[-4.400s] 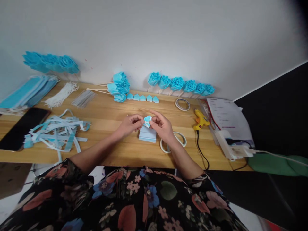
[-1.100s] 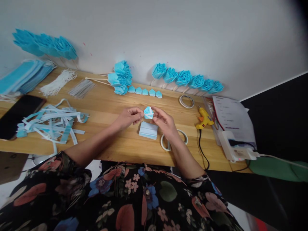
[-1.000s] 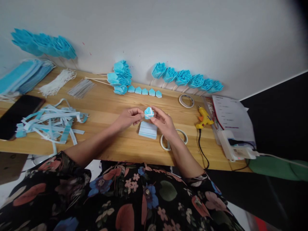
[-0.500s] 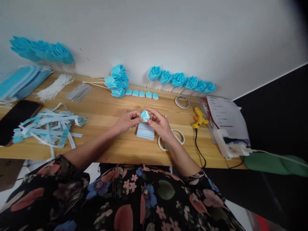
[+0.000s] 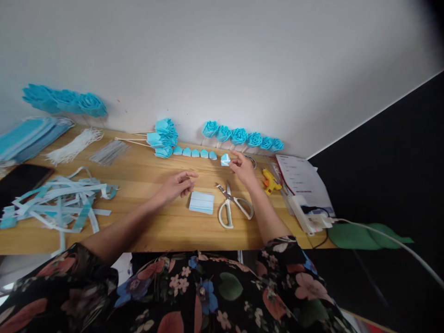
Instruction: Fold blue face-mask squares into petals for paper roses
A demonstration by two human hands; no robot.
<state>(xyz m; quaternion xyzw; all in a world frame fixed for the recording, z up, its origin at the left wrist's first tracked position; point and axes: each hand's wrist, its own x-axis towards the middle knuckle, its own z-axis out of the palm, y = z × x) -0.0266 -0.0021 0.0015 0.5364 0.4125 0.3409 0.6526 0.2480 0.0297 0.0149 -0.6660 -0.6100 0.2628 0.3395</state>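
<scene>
My right hand (image 5: 244, 167) reaches toward the back of the wooden table (image 5: 145, 226) and pinches a small folded blue piece (image 5: 225, 159), just right of a row of several similar folded pieces (image 5: 194, 152). My left hand (image 5: 176, 183) rests above the table with loosely curled fingers and holds nothing. It hovers just left of a small stack of light blue sheets (image 5: 201, 202). White-handled scissors (image 5: 230, 206) lie right of the stack, beneath my right forearm.
Blue paper roses (image 5: 243, 137) line the wall, with more roses (image 5: 62, 98) far left and roses on sticks (image 5: 161, 135). A pile of cut strips (image 5: 58, 200), a phone (image 5: 17, 178), masks (image 5: 27, 138), a yellow glue gun (image 5: 270, 181), papers (image 5: 300, 173) and a power strip (image 5: 308, 217) also lie here.
Both hands held the folded piece together over the stack. Now my right hand alone has carried it back toward the row, my left hand has let go, and the scissors are uncovered.
</scene>
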